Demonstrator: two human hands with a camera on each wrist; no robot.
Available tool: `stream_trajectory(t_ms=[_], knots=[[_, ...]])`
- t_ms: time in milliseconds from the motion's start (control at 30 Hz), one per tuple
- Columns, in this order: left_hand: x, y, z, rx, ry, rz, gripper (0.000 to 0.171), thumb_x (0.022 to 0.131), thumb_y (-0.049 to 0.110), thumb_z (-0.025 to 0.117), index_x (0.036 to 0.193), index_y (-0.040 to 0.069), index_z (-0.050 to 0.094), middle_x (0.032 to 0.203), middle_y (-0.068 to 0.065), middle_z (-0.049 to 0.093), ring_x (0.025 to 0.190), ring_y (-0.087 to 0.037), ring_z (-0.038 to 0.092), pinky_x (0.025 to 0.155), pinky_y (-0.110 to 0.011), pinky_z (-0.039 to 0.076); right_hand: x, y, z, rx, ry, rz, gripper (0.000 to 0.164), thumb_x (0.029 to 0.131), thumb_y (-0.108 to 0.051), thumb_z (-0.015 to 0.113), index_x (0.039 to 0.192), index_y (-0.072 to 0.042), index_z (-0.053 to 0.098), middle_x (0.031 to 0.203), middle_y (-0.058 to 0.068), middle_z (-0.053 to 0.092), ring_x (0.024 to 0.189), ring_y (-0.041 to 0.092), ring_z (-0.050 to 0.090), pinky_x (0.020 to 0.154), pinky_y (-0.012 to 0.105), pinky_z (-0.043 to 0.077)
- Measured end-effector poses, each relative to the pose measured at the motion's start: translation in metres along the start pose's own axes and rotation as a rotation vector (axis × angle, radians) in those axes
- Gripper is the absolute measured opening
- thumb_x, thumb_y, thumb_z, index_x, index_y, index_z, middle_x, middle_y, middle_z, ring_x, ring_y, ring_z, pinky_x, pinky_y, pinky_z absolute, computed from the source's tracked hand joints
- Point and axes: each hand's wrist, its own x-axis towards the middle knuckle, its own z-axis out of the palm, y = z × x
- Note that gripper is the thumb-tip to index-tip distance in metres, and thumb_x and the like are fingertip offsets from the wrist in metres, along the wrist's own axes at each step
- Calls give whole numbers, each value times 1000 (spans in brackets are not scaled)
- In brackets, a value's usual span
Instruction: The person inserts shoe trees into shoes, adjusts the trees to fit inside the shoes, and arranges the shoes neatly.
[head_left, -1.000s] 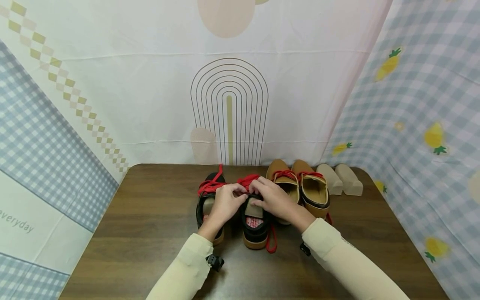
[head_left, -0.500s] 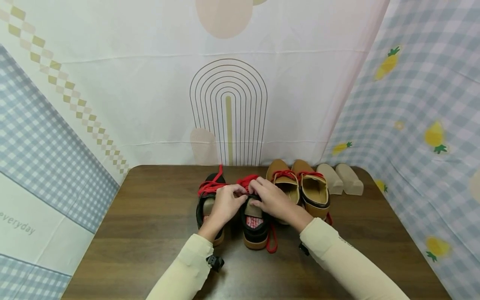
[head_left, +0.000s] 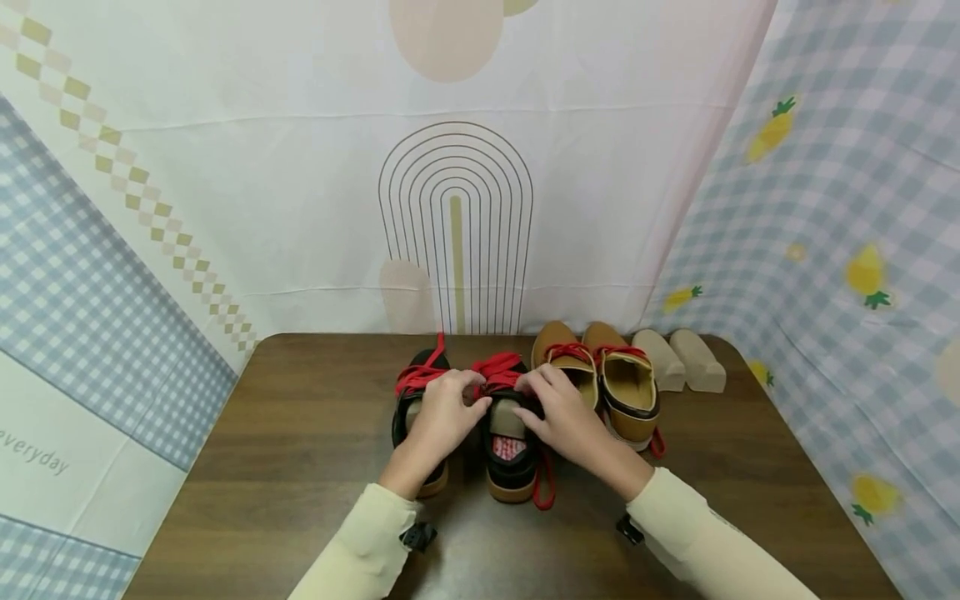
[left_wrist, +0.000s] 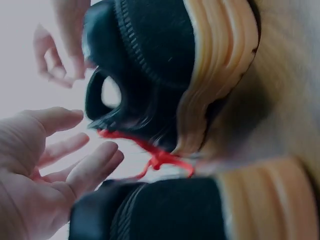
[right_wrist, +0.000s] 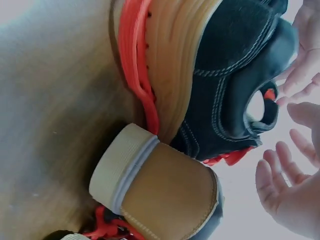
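Observation:
Between my hands stands a black shoe with red laces and a grey-beige insert in its opening. My left hand hovers at its left side, fingers loosely bent and holding nothing. On the other side is my right hand, its fingers spread and parted from the shoe. The left wrist view shows the left hand apart from the shoe's collar. The right hand looks likewise free in the right wrist view. A second black shoe is partly covered by my left hand.
Two tan shoes with red laces, one the right-hand tan shoe, stand close to my right hand. Two beige shoe inserts lie beyond them near the back right corner of the wooden table. A red lace loop trails beside the middle shoe.
My hands were close together at the tongue of the middle black shoe; now they have drawn apart, the right one moving right and toward me. More of the shoe's laces shows.

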Motion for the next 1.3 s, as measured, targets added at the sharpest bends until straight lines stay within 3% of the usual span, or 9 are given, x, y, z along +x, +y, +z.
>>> stream_trajectory(t_ms=[133, 300, 500, 633, 833, 967, 1100, 1167, 1300], knots=[[-7, -1, -18, 7, 84, 48, 23, 89, 13, 82, 110, 7, 75, 103, -10, 72, 92, -26, 71, 74, -35, 60, -16, -5, -9, 98, -27, 127, 24, 90, -18, 82, 101, -13, 61, 94, 0, 56, 83, 12, 53, 70, 28, 48], [-15, -10, -38, 22, 179, 85, 23, 87, 9, 82, 109, 6, 74, 106, -12, 71, 98, -31, 72, 77, -37, 62, -29, -8, -12, 160, -178, 297, 21, 94, -24, 78, 100, -15, 60, 88, -2, 56, 79, 11, 52, 67, 25, 44], [-24, -27, -56, 85, 233, 18, 35, 85, 12, 84, 117, 5, 72, 112, -15, 71, 104, -35, 69, 85, -48, 57, -35, -10, -11, 189, -304, 457, 23, 97, -29, 74, 109, -12, 66, 93, -3, 64, 79, 8, 57, 68, 30, 49], [-27, -38, -65, 78, 163, -103, 47, 86, 15, 83, 128, 3, 65, 117, -18, 69, 104, -35, 66, 89, -51, 54, -36, -10, -8, 220, -349, 524, 33, 98, -32, 72, 121, -8, 66, 103, 2, 70, 82, 9, 63, 71, 33, 53], [-33, -53, -69, 27, -56, -293, 65, 94, 25, 75, 148, 0, 48, 136, -23, 62, 112, -36, 64, 93, -53, 53, -37, -10, -5, 270, -366, 564, 48, 100, -33, 69, 136, -3, 61, 118, 7, 73, 102, 19, 70, 83, 40, 57], [-38, -62, -67, -27, -138, -360, 73, 97, 27, 70, 155, -2, 36, 148, -28, 54, 121, -42, 63, 96, -56, 53, -38, -10, -1, 307, -365, 581, 58, 102, -37, 66, 144, -1, 54, 125, 11, 72, 113, 25, 69, 91, 45, 57], [-40, -69, -66, -59, -168, -380, 74, 97, 26, 69, 155, -5, 35, 143, -30, 57, 129, -46, 57, 102, -58, 50, -38, -11, 2, 329, -368, 587, 63, 102, -39, 64, 148, 2, 49, 129, 15, 70, 117, 28, 68, 93, 47, 56], [-41, -72, -65, -94, -179, -395, 71, 97, 25, 69, 154, -5, 38, 140, -29, 59, 124, -44, 62, 96, -55, 54, -37, -12, 3, 341, -361, 587, 63, 102, -38, 66, 147, 2, 50, 128, 16, 70, 117, 29, 68, 93, 47, 57], [-41, -76, -64, -213, -186, -436, 63, 96, 18, 70, 150, -5, 45, 141, -30, 58, 88, -30, 74, 69, -41, 62, -35, -12, 5, 373, -347, 583, 61, 100, -36, 69, 144, 3, 51, 124, 17, 71, 114, 28, 69, 91, 45, 58]])
